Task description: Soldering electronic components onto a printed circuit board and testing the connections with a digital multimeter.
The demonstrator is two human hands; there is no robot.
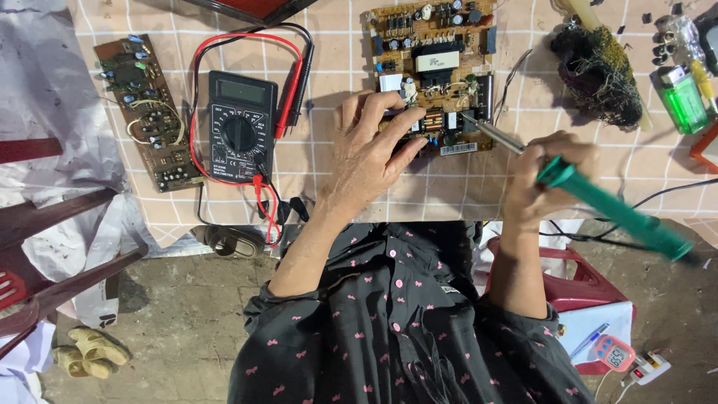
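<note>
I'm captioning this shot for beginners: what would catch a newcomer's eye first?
The green soldering iron in the right hand, tip on the brown circuit board at top centre, which the left hand presses down. Left of it lies a black multimeter with red leads.

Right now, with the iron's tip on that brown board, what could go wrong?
1. The left hand presses on the brown circuit board, its fingers close to the metal tip of the green-handled soldering iron in the right hand: a slip might burn them.
2. A green plastic lighter lies near the iron: possible heat hazard.
3. The black multimeter's red leads lie looped beside the board and might snag.
</note>
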